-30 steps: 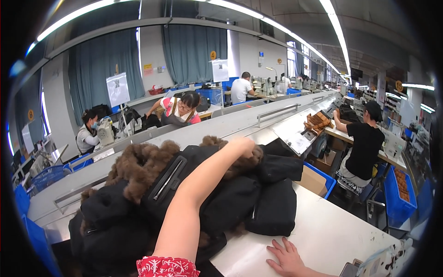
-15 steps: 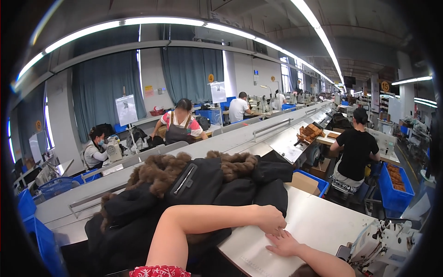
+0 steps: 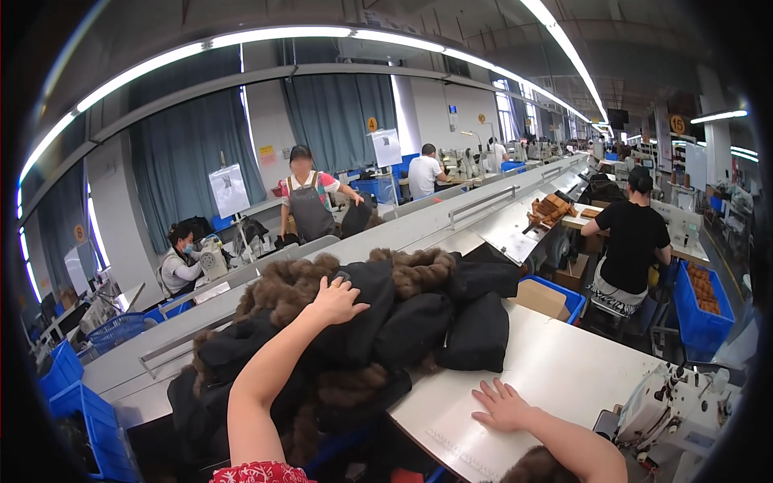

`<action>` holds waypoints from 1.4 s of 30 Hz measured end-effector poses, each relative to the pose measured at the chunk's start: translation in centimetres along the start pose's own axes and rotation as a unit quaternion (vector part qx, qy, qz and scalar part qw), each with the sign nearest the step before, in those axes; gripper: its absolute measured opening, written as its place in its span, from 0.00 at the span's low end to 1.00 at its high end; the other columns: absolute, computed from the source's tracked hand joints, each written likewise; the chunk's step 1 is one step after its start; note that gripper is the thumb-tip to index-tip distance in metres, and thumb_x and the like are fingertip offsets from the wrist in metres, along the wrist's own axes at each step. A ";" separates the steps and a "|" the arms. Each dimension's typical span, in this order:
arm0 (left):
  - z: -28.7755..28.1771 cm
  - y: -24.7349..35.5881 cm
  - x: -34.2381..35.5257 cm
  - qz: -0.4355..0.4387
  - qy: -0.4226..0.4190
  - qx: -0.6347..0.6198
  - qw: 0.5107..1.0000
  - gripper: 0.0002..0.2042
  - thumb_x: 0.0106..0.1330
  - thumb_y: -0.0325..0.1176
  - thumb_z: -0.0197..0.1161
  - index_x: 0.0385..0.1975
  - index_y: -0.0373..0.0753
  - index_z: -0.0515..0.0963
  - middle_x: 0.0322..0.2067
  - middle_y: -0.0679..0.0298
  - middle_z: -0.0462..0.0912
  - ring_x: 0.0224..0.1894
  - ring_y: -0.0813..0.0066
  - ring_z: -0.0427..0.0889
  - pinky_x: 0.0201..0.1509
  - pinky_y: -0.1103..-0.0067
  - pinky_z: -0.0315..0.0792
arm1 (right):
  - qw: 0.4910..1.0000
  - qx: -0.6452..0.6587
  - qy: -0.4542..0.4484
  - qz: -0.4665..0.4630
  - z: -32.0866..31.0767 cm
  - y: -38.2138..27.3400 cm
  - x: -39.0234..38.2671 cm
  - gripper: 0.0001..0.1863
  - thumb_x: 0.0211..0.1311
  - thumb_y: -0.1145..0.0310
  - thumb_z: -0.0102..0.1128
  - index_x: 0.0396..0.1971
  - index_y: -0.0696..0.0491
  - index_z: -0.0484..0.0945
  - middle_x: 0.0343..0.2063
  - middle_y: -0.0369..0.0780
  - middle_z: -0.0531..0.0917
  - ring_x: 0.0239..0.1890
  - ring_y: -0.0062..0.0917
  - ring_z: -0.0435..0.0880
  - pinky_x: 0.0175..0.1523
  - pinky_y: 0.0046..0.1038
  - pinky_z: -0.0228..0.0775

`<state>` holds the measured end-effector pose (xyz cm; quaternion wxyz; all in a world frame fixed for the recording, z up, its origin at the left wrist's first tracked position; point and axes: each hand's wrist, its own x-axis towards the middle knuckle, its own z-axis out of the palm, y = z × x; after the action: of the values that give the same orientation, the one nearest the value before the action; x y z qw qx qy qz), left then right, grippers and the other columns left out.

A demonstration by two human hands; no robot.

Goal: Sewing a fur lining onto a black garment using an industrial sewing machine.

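Left hand (image 3: 336,302): fingers spread, resting on the black fabric pile (image 3: 415,326), gripping nothing I can make out. Half a second ago it was across at the right hand; now it's back on the pile, left of centre. Right hand (image 3: 502,406): flat, fingers fanned on the white tabletop (image 3: 555,354), nothing in it, roughly same spot as before.

Pile sits in front of the person, left of the tabletop's bare part, with brown fur trim (image 3: 423,270) along its far edge and more fur lower down. Zipped panel seen earlier no longer shows; can't tell if it's covered or turned. Dark brown fur (image 3: 527,467) by the right forearm at the lower edge, more of it in view now.

Sewing machine (image 3: 672,419) right of the right hand. Blue bin (image 3: 581,306) with cardboard past the table's far edge. Across the rail, co-worker in grey apron (image 3: 310,211) now upright, was bent over; one hand out at a dark item (image 3: 357,217).
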<state>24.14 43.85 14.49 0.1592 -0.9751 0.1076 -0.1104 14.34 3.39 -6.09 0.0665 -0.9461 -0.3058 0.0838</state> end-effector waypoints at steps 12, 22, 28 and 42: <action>2.0 -1.1 0.5 -0.172 0.125 0.052 0.976 0.41 0.60 0.70 0.46 0.65 0.45 0.66 0.70 0.54 0.53 0.74 0.47 0.42 0.69 0.41 0.31 | 1.000 0.019 -0.015 0.010 -0.3 -0.4 -0.5 0.39 0.68 0.35 0.28 0.72 0.44 0.47 0.73 0.43 0.44 0.75 0.44 0.35 0.75 0.42 0.28; -1.9 -3.0 2.6 -0.247 -0.090 -0.031 0.964 0.49 0.54 0.73 0.52 0.70 0.42 0.55 0.72 0.52 0.47 0.73 0.45 0.44 0.69 0.42 0.41 | 1.000 0.014 0.003 0.010 -0.1 -0.6 -0.4 0.39 0.68 0.36 0.27 0.72 0.44 0.48 0.73 0.43 0.45 0.75 0.45 0.36 0.75 0.42 0.28; -2.7 -3.1 1.6 -0.344 0.194 -0.045 0.918 0.53 0.46 0.64 0.68 0.67 0.32 0.57 0.70 0.49 0.52 0.73 0.45 0.45 0.69 0.45 0.41 | 1.000 0.013 0.022 0.004 -0.1 -0.5 -0.8 0.38 0.69 0.37 0.27 0.72 0.45 0.49 0.73 0.43 0.47 0.74 0.45 0.38 0.75 0.43 0.30; -0.5 -3.5 14.4 -0.177 0.074 -0.006 0.982 0.35 0.46 0.46 0.76 0.56 0.45 0.70 0.50 0.56 0.80 0.58 0.60 0.75 0.68 0.49 0.51 | 0.999 0.022 0.022 0.011 0.5 -0.6 -0.6 0.38 0.69 0.36 0.27 0.72 0.44 0.49 0.73 0.43 0.47 0.75 0.42 0.37 0.75 0.41 0.28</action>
<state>38.39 43.38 18.67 0.1225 -0.9690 -0.0542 -0.2074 13.40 3.53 -6.35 0.0929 -0.9492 -0.2922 0.0706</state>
